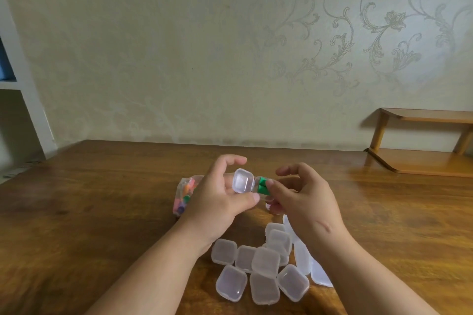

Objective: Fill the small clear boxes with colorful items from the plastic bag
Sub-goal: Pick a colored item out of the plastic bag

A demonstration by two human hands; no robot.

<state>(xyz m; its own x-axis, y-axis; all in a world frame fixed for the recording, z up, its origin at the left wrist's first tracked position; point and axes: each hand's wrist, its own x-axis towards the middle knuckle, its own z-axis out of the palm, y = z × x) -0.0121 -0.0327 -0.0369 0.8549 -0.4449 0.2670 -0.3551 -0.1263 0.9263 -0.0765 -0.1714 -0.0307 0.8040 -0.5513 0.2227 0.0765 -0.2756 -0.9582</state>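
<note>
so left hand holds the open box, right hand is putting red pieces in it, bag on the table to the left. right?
Almost: the pieces are green, not red; the head view shows it. Otherwise yes: left hand holds the open box, right hand pinches the pieces at it, bag on the table to the left.

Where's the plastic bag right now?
Head view: the plastic bag lies on the wooden table, left of centre, partly hidden behind the left hand.

Head-worn wide-angle camera looks forward and down, close over left hand (217, 198) and right hand (305, 199), across brown wooden surface (102, 199) toward cream patterned wall (179, 46).
</note>
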